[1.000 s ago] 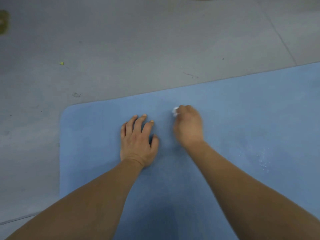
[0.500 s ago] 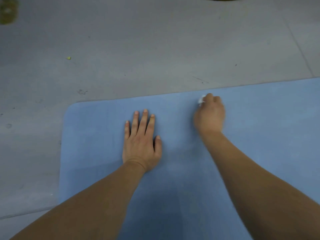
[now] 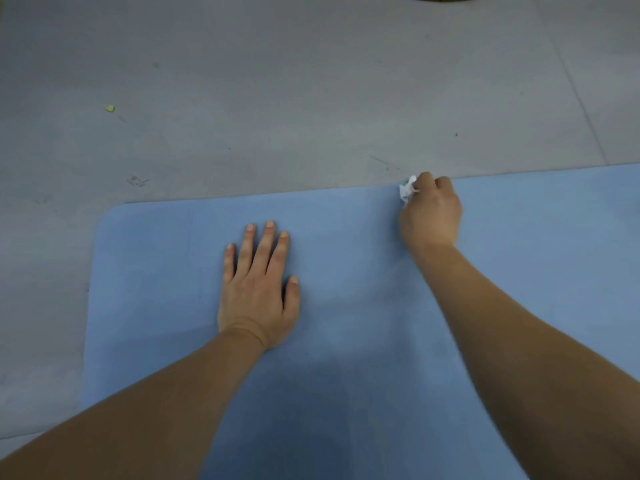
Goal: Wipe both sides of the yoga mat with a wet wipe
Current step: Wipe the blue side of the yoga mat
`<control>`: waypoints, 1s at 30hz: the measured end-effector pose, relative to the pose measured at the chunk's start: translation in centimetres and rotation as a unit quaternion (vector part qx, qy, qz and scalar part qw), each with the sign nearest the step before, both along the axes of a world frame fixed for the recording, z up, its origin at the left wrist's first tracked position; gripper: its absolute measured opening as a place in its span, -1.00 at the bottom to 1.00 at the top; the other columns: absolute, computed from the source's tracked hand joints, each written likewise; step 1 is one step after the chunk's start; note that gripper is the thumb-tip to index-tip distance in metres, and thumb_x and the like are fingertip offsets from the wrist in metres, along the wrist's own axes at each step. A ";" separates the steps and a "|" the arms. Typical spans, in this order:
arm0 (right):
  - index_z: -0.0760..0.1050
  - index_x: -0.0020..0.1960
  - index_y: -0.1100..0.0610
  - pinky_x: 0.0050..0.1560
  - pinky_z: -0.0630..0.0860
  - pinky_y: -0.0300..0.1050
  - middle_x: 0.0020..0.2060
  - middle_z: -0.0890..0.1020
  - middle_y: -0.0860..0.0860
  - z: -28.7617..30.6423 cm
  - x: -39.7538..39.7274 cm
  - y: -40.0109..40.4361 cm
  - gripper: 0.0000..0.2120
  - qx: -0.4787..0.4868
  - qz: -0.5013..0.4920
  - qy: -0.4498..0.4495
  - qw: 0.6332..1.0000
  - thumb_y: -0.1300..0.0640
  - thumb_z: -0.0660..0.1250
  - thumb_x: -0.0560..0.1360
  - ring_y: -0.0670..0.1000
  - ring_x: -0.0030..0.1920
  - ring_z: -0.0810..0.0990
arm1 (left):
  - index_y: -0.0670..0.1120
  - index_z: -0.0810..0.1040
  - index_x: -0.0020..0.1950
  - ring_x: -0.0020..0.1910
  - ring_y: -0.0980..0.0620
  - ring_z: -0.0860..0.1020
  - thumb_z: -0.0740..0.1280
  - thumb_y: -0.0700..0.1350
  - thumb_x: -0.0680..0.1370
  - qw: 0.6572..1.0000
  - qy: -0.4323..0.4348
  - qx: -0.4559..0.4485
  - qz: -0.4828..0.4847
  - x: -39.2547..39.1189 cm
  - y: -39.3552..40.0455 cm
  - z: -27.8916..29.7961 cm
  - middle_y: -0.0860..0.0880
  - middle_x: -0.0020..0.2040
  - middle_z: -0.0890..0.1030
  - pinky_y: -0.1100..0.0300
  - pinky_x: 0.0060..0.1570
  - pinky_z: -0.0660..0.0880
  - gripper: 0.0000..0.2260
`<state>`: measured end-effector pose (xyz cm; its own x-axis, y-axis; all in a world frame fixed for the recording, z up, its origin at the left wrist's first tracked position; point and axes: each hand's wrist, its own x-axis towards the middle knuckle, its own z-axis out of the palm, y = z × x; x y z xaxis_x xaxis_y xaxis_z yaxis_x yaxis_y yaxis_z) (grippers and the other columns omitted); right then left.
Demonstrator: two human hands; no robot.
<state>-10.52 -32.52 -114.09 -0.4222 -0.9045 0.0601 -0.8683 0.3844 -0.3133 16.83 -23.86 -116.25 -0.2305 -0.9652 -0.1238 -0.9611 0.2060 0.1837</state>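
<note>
Left hand [image 3: 258, 292] flat on mat [image 3: 346, 341]; wipe [image 3: 407, 190] at far edge

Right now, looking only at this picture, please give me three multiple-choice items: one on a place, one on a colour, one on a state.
1. Where is the right hand?
A. at the far edge of the mat
B. on the bare floor
C. on top of the left hand

2. What colour is the mat?
A. green
B. blue
C. red

3. How does the left hand lie?
A. curled into a fist
B. lifted in the air
C. flat on the mat, fingers straight

Answers:
1 A, its knuckles reach the mat's far border beside the grey floor.
2 B, the whole surface is light blue.
3 C, palm down, while the right hand grips the white wipe.
</note>
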 end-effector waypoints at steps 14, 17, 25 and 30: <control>0.56 -0.08 0.28 -0.33 0.43 -0.01 -0.19 0.53 0.29 0.1 -1.4 1.5 -0.85 -0.035 0.092 0.009 0.995 0.37 0.33 0.36 0.29 -0.31 0.54 | -0.08 0.18 0.63 0.64 -0.13 -0.02 0.07 0.12 0.56 1.000 0.000 -0.011 -0.001 0.0 -0.1 0.0 -0.05 0.66 0.08 -0.21 0.56 -0.03 -0.36; 0.52 0.03 0.27 -0.22 0.29 0.00 -0.03 0.52 0.29 0.9 -4.7 1.9 -0.81 0.016 -0.017 0.002 1.000 0.32 0.23 0.45 0.31 -0.12 0.53 | -0.08 0.17 0.63 0.64 -0.12 -0.04 0.06 0.12 0.56 1.000 -0.004 -0.011 -0.001 0.0 -0.1 0.0 -0.05 0.66 0.07 -0.20 0.56 -0.04 -0.35; 0.56 -0.01 0.19 -0.14 0.46 -0.02 -0.10 0.57 0.16 0.9 13.3 3.8 -0.75 0.047 0.287 -0.103 0.951 0.36 0.35 0.33 0.23 -0.15 0.57 | -0.07 0.15 0.63 0.64 -0.09 -0.07 0.04 0.13 0.56 1.000 0.006 -0.001 0.000 0.1 -0.1 0.2 -0.03 0.66 0.05 -0.19 0.57 -0.07 -0.35; 0.61 -0.07 0.26 -0.14 0.46 -0.01 -0.15 0.59 0.28 0.3 -2.0 5.3 -0.85 -0.039 0.088 -0.010 0.995 0.30 0.29 0.43 0.29 -0.18 0.60 | -0.07 0.15 0.63 0.64 -0.12 -0.05 0.05 0.13 0.56 1.000 0.011 -0.006 -0.002 0.0 -0.2 0.1 -0.04 0.66 0.07 -0.20 0.56 -0.07 -0.35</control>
